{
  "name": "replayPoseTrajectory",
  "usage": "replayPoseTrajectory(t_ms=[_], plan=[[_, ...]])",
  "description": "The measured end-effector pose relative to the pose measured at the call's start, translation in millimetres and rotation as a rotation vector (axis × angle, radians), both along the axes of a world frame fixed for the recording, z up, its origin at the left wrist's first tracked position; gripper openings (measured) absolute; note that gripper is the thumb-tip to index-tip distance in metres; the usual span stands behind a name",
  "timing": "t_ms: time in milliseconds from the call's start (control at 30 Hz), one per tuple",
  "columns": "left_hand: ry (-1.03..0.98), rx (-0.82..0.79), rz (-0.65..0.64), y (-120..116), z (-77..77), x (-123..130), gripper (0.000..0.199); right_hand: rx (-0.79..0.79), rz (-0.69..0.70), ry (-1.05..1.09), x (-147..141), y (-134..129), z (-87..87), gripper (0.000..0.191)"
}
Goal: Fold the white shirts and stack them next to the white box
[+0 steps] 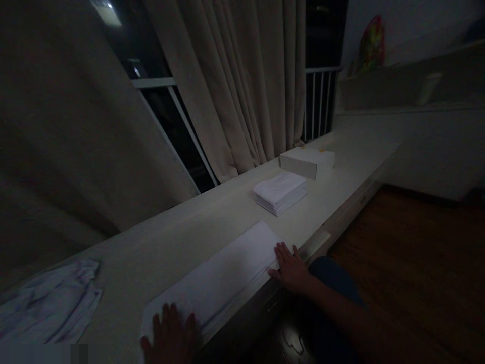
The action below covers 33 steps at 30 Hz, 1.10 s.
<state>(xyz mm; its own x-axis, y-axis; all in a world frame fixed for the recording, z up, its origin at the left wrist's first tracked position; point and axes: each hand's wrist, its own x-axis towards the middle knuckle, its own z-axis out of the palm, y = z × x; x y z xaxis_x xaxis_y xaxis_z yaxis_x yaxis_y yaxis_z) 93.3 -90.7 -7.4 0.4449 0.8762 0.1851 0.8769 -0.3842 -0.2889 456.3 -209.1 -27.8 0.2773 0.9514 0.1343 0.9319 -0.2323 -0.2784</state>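
left hand [172,331] and right hand [291,270] lie spread, pinching nothing, at opposite ends of the folded white cloth [223,273]; smooth outward evenly to keep it straight.

A home: beige curtains [246,86], wooden floor [409,268]

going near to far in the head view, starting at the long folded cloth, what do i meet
long folded cloth, left hand at its near end and right hand at its far end → folded stack → white box → colorful item
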Motion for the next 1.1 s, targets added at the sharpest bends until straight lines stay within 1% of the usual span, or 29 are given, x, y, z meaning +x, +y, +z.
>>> replayPoseTrajectory(t_ms=[67,133,167,233,267,333,400,467,533,667,767,833,967,1033,1100], plan=[[-0.006,-0.03,-0.163,8.8,8.7,46.7,0.049,0.006,-0.002,0.037,0.2,-0.4,4.1,0.085],[-0.05,-0.103,-0.366,17.3,14.5,104.4,0.053,0.02,-0.006,0.066,0.9,-1.8,8.9,0.084],[-0.053,-0.14,-0.467,21.1,16.0,134.6,0.053,0.03,-0.006,0.078,1.4,-2.8,11.3,0.084],[-0.052,-0.201,-0.613,27.5,16.2,192.2,0.052,0.051,-0.004,0.102,2.6,-4.8,15.5,0.082],[-0.047,-0.227,-0.664,30.0,14.9,217.8,0.052,0.062,-0.001,0.115,3.2,-5.6,17.0,0.081],[-0.036,-0.271,-0.713,34.1,9.8,259.7,0.052,0.087,0.002,0.145,4.4,-6.0,18.3,0.078],[-0.028,-0.299,-0.705,38.8,2.2,287.9,0.052,0.11,-0.006,0.179,5.7,-4.6,17.6,0.078],[-0.038,-0.295,-0.671,46.4,-6.0,304.6,0.052,0.122,-0.015,0.208,7.0,-1.6,15.8,0.08],[-0.061,-0.269,-0.642,58.5,-12.8,314.1,0.056,0.119,-0.023,0.229,8.3,1.9,14.2,0.083],[-0.051,-0.293,-0.614,89.8,-19.3,326.1,0.061,0.095,-0.044,0.255,10.1,6.5,14.0,0.084],[-0.06,-0.321,-0.57,106.2,-22.5,331.2,0.064,0.081,-0.046,0.269,10.5,7.3,15.3,0.084],[-0.103,-0.311,-0.557,110.3,-25.8,332.3,0.067,0.075,-0.039,0.27,10.5,7.1,16.0,0.083],[-0.171,-0.307,-0.563,110.2,-31.8,333.4,0.07,0.078,-0.032,0.258,9.4,7.5,16.7,0.082],[-0.183,-0.306,-0.56,109.6,-31.8,332.3,0.071,0.078,-0.046,0.258,8.3,8.3,16.8,0.081],[-0.203,-0.282,-0.55,109.5,-29.2,323.7,0.072,0.071,-0.061,0.258,7.3,9.0,16.8,0.081]])
